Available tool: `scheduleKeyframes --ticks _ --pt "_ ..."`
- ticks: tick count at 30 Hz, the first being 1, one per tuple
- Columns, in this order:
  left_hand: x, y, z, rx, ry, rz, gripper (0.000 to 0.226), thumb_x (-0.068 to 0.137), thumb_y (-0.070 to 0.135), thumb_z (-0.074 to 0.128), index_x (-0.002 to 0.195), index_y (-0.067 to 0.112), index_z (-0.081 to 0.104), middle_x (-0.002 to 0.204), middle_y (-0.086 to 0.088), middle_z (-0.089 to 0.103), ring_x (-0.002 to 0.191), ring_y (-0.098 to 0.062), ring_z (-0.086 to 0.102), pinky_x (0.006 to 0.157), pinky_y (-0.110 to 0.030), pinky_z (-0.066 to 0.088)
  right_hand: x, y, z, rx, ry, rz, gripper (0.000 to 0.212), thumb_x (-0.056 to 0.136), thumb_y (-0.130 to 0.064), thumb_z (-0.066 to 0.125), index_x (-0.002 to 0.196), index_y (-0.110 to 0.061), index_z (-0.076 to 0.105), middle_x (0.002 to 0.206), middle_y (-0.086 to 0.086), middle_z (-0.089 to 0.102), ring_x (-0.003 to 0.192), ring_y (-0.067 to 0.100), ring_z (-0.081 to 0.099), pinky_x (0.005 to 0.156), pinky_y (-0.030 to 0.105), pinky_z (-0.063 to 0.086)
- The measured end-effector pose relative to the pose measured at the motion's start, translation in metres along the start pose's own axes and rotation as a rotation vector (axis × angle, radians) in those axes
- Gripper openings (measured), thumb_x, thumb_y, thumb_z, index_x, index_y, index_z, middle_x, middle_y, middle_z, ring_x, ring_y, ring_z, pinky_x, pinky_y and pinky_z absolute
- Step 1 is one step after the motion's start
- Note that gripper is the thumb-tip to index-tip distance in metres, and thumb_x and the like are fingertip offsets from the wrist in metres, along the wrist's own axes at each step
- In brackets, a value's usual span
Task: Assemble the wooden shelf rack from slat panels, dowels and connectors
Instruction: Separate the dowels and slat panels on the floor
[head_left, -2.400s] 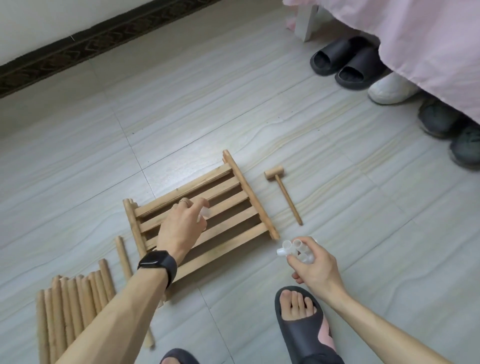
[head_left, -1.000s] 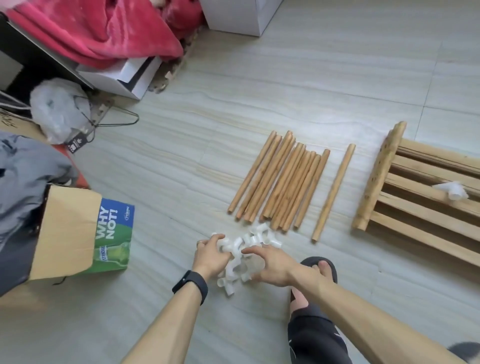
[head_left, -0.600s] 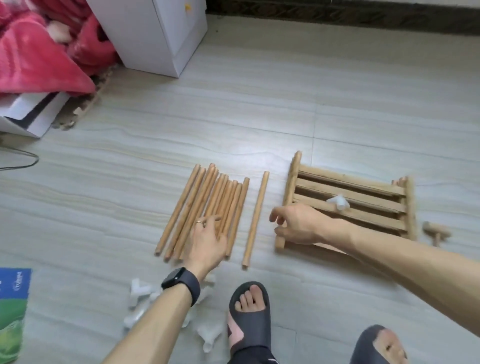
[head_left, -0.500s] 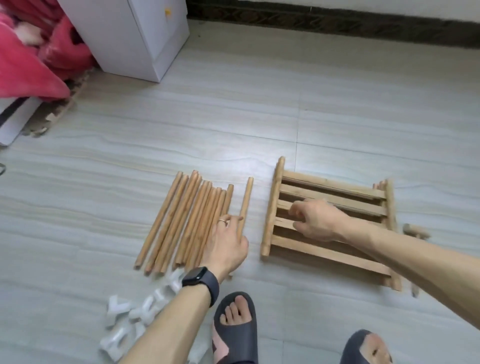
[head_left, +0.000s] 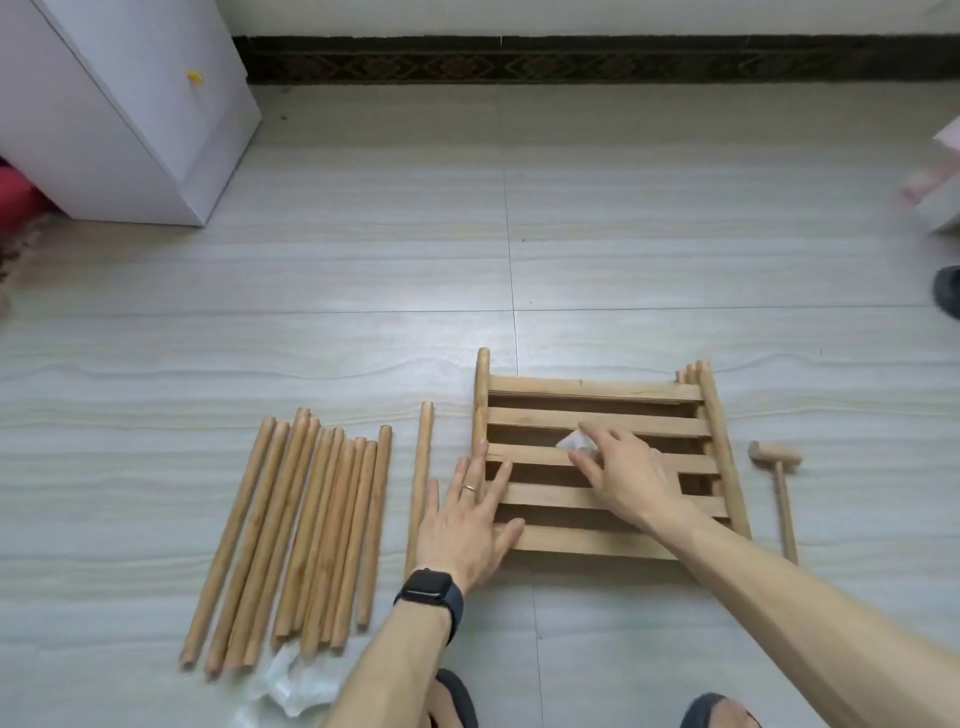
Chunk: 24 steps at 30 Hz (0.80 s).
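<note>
**Both hands on the stacked slat panels**

The pale wooden slat panels (head_left: 597, 387) lie stacked flat on the grey tiled floor (head_left: 623, 249). The left hand (head_left: 467, 525) rests on their left rail, fingers straight. The right hand (head_left: 623, 475) has thumb and forefinger either side of a white connector (head_left: 574, 441) on the slats; whether they pinch it is unclear. Left of the panels lie the dowels (head_left: 311, 525); to their right lies a mallet (head_left: 779, 483). Beyond the panels stand a white cabinet (head_left: 130, 104) and dark skirting (head_left: 571, 62).

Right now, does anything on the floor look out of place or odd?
One white connector lies on the slat panel, at the fingers of the right hand, far from the other white pieces at the near end of the dowel bundle. One dowel also lies apart from that bundle. Nothing looks damaged.
</note>
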<state>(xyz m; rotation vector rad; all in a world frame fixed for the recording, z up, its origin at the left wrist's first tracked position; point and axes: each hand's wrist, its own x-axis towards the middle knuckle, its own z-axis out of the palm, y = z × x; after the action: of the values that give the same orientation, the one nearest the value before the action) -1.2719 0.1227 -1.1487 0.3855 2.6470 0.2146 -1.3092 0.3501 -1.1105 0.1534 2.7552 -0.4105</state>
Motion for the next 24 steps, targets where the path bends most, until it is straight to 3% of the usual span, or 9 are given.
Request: scheduleKeyframes --ticks 6,8,9,11,12,15,17,21,24 --pt "0.0 0.0 -0.003 0.025 0.002 -0.013 0.075 0.1 0.067 0.025 0.155 0.041 -0.021 0.154 0.009 -0.046 0.154 -0.02 -0.016 0.124 -0.053 0.0 -0.01 -0.003 0.013 0.101 0.235 -0.002 0.038 0.106 -0.036 0.039 0.138 -0.021 0.051 0.122 0.007 0.061 0.093 0.031 0.065 0.071 0.04 0.051" --pt "0.0 0.004 -0.012 -0.033 0.047 -0.012 0.076 0.1 0.063 0.034 0.159 0.04 -0.008 0.166 0.004 -0.025 0.156 -0.022 -0.003 0.125 -0.051 0.007 -0.011 -0.006 0.008 0.202 0.291 -0.002 0.038 0.105 -0.033 0.042 0.138 -0.02 0.054 0.123 0.008 0.061 0.093 0.03 0.065 0.073 0.038 0.049" --pt "-0.001 0.007 -0.018 -0.113 0.103 -0.017 0.076 0.099 0.062 0.04 0.16 0.04 0.0 0.17 0.001 -0.005 0.155 -0.022 0.01 0.124 -0.048 0.015 -0.013 -0.008 0.006 0.257 0.298 -0.01 0.037 0.105 -0.032 0.044 0.138 -0.02 0.056 0.123 0.007 0.063 0.095 0.028 0.065 0.077 0.037 0.049" --pt "-0.002 0.013 -0.032 -0.393 0.247 -0.042 0.074 0.095 0.061 0.051 0.158 0.042 0.016 0.154 0.001 0.041 0.14 -0.016 0.039 0.113 -0.039 0.037 -0.02 -0.019 0.001 0.4 0.239 -0.024 0.036 0.103 -0.033 0.047 0.132 -0.021 0.064 0.118 0.004 0.07 0.095 0.021 0.065 0.086 0.035 0.051" --pt "-0.005 0.014 -0.039 -0.541 0.296 -0.055 0.073 0.093 0.063 0.054 0.156 0.045 0.02 0.138 0.007 0.052 0.127 -0.01 0.048 0.103 -0.032 0.043 -0.026 -0.027 -0.001 0.49 0.167 -0.037 0.034 0.102 -0.034 0.049 0.129 -0.023 0.067 0.111 0.0 0.073 0.09 0.016 0.066 0.087 0.035 0.053" --pt "-0.027 0.007 -0.057 -0.687 0.338 -0.027 0.055 0.094 0.06 0.055 0.146 0.051 0.041 0.113 0.019 0.062 0.105 0.0 0.058 0.086 -0.023 0.047 -0.044 -0.053 -0.003 0.692 -0.062 -0.154 0.03 0.102 -0.036 0.053 0.126 -0.03 0.07 0.095 -0.01 0.074 0.072 0.008 0.068 0.071 0.03 0.057" --pt "-0.049 -0.007 -0.061 -0.656 0.418 -0.033 0.04 0.098 0.051 0.055 0.136 0.039 0.058 0.105 0.017 0.068 0.095 -0.001 0.063 0.083 -0.026 0.053 -0.052 -0.074 -0.005 0.698 -0.187 -0.216 0.032 0.102 -0.043 0.053 0.129 -0.034 0.068 0.1 -0.01 0.074 0.068 0.007 0.07 0.062 0.02 0.052" --pt "-0.111 -0.055 -0.041 -0.707 0.528 -0.272 0.03 0.099 0.048 0.055 0.127 0.04 0.064 0.095 0.02 0.066 0.086 0.015 0.058 0.069 -0.005 0.043 -0.063 -0.112 -0.004 0.309 -0.287 -0.433 0.057 0.091 -0.066 0.043 0.135 -0.033 0.058 0.132 -0.006 0.064 0.112 0.015 0.063 0.097 0.032 0.048" --pt "-0.171 -0.096 -0.009 -0.785 0.628 -0.542 0.023 0.101 0.044 0.053 0.121 0.043 0.065 0.097 0.016 0.069 0.093 0.003 0.064 0.072 -0.017 0.046 -0.064 -0.121 0.012 -0.165 -0.294 -0.534 0.065 0.094 -0.059 0.043 0.15 -0.028 0.037 0.163 0.009 0.029 0.142 0.036 0.035 0.113 0.045 0.035"
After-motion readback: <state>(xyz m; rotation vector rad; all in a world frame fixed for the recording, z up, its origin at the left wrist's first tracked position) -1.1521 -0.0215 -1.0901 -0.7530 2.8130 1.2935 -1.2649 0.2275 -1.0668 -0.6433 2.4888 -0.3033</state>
